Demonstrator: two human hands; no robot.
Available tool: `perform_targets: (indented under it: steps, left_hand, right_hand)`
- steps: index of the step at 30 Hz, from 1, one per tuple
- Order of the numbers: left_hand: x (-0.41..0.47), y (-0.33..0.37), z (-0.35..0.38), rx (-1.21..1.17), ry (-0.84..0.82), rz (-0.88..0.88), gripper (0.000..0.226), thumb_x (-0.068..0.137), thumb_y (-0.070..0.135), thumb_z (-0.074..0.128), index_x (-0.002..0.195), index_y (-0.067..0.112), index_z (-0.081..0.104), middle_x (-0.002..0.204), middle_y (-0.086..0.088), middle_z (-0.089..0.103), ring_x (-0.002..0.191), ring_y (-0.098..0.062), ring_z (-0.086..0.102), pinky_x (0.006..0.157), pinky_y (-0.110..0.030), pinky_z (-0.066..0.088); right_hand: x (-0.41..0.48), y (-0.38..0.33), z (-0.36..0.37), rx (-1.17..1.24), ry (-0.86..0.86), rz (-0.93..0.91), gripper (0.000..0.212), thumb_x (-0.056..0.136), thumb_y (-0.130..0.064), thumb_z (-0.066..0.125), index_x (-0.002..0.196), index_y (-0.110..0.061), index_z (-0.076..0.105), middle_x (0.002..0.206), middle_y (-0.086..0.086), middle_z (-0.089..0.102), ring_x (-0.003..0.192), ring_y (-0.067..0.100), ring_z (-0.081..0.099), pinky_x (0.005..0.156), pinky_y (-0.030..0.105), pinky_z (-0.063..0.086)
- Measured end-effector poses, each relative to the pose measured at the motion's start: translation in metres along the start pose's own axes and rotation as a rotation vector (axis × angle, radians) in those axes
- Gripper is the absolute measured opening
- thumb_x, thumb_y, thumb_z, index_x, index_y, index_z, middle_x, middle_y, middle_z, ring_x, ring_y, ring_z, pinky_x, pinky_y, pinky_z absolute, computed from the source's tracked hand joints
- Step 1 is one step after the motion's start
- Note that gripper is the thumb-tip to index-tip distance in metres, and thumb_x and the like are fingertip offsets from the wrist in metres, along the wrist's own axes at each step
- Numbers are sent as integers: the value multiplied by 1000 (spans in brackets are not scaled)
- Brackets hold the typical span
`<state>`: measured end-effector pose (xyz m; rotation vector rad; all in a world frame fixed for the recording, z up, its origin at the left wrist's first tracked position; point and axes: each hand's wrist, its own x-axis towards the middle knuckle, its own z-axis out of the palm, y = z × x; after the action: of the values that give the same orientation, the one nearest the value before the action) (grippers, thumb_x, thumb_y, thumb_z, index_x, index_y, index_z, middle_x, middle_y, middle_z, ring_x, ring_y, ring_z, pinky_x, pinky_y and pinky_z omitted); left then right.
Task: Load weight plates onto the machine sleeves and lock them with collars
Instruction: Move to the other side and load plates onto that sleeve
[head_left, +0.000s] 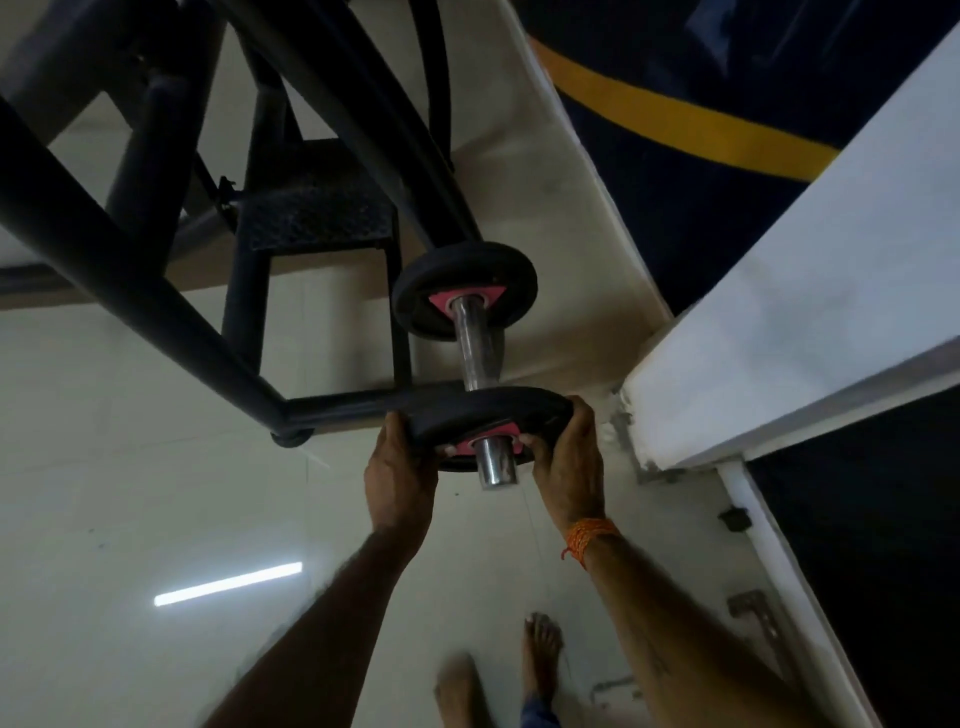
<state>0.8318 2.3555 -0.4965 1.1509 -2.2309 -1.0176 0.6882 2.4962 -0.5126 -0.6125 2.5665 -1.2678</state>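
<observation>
1. Our bare feet (498, 670) stood on the pale floor (104, 467) at the bottom of the frame, forearms reaching up toward centre.
2. Both hands were clamped on one black weight plate (478, 415): our left hand (400, 478) on its left rim, our right hand (569, 462) on its right rim, thumbs near the pink hub.
3. That plate sat threaded on the chrome sleeve (480, 343), whose end poked out just below it.
4. Higher up, centre frame, another plate (462, 280) was seated against the dark machine frame (130, 270).
5. We judged the loading partly done: the held plate looked short of the seated one, and no collar was visible.
</observation>
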Motion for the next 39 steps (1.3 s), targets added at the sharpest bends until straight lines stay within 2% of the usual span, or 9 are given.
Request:
perform_targets:
  steps: [4, 7, 13, 19, 23, 27, 32, 35, 39]
  left_hand:
    - [-68, 9, -26, 23, -106, -59, 31, 90, 14, 71, 100, 20, 43, 93, 4, 62, 74, -14, 60, 55, -9, 33]
    - [-120, 17, -52, 44, -142, -65, 30, 91, 18, 71, 101, 21, 42, 94, 7, 61, 73, -12, 58, 54, -9, 33]
    - [-203, 65, -146, 72, -52, 28, 29, 92, 21, 71, 106, 18, 46, 96, 3, 64, 72, -14, 61, 54, -11, 36]
    - [-268, 119, -274, 22, 164, 129, 39, 89, 31, 77, 115, 24, 49, 104, 3, 70, 83, -14, 67, 63, -23, 54]
    - [-297, 136, -350, 7, 311, 129, 34, 87, 33, 76, 108, 22, 52, 93, 5, 68, 77, -16, 64, 57, -12, 36]
    - [-317, 135, -418, -4, 422, 146, 32, 87, 33, 75, 107, 18, 55, 89, 3, 69, 74, -17, 63, 56, -14, 35]
    - [-320, 101, -503, -10, 493, 175, 32, 87, 30, 75, 113, 22, 57, 94, 6, 71, 78, -13, 65, 61, -10, 36]
    - [-311, 72, -557, -3, 515, 208, 35, 87, 26, 75, 117, 24, 58, 99, 6, 72, 81, -13, 67, 64, -12, 39]
    - [-289, 39, -617, 19, 522, 228, 36, 88, 33, 75, 116, 18, 59, 97, 2, 72, 75, -15, 64, 59, -12, 36]
  right_hand:
    - [-72, 3, -26, -42, -25, 42, 71, 93, -26, 75, 148, -6, 35, 139, 15, 54, 127, 31, 59, 94, 34, 56]
    - [-130, -7, -52, -46, -9, 30, 69, 93, -29, 74, 146, -8, 36, 137, 14, 55, 125, 30, 60, 89, 31, 56]
    - [-227, -77, -112, 67, 56, -47, 67, 95, -35, 71, 146, -8, 37, 138, 16, 54, 124, 27, 58, 84, 3, 37]
    - [-298, -187, -163, 216, 142, -296, 76, 92, -56, 62, 152, -17, 35, 141, 8, 51, 126, 15, 52, 95, 17, 47]
    - [-333, -262, -178, 282, 183, -483, 78, 90, -51, 68, 152, -12, 41, 142, 6, 53, 128, 16, 54, 99, 28, 53]
    - [-363, -324, -168, 287, 205, -617, 78, 90, -49, 71, 152, -9, 44, 146, 17, 53, 135, 31, 55, 102, 45, 54]
    - [-405, -397, -122, 350, 216, -695, 76, 87, -33, 78, 149, -3, 47, 145, 17, 56, 137, 20, 53, 106, 5, 36]
    - [-426, -441, -87, 312, 268, -701, 77, 84, -33, 81, 147, -1, 50, 139, 19, 60, 131, 7, 47, 102, -3, 29]
    - [-444, -493, -39, 332, 245, -691, 80, 87, -45, 75, 151, -7, 47, 145, 15, 56, 135, 22, 54, 102, -4, 30]
